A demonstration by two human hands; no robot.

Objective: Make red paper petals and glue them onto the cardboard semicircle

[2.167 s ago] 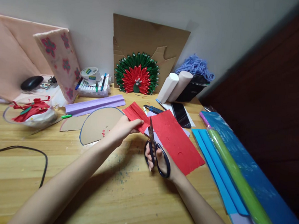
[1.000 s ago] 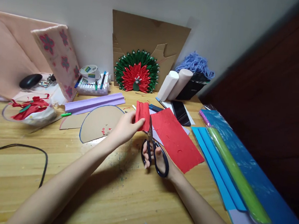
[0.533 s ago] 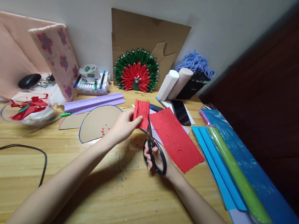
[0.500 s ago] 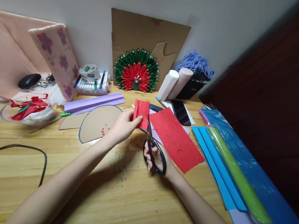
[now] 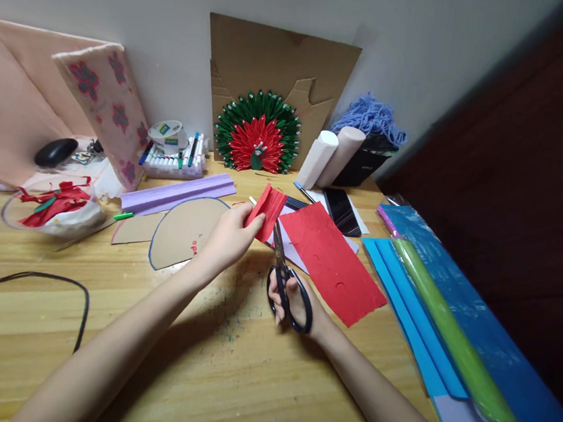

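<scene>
Between thumb and fingers, my left hand [image 5: 233, 236] pinches a small piece of red crepe paper [image 5: 270, 210], tilted to the right above the table. My right hand [image 5: 299, 300] grips black-handled scissors [image 5: 280, 264] by their loops. The blades point up and away, with their tips close to the paper's lower right edge; I cannot tell whether they touch it. A larger red crepe sheet [image 5: 333, 263] lies flat just right of the scissors. A cardboard piece with a rounded, blue-outlined edge [image 5: 176, 233] lies to the left, partly behind my left hand.
A green-and-red paper peacock [image 5: 258, 135] leans on a cardboard sheet [image 5: 282, 57] at the back. A bowl of red scraps [image 5: 55, 207], a marker box [image 5: 176, 160] and a purple paper strip [image 5: 177, 193] stand left. Blue and green paper rolls [image 5: 450, 329] line the right edge.
The small red paper has tilted clockwise in my left hand, its top leaning right. The scissors have shifted slightly left and down, their blades turning a little away from the paper.
</scene>
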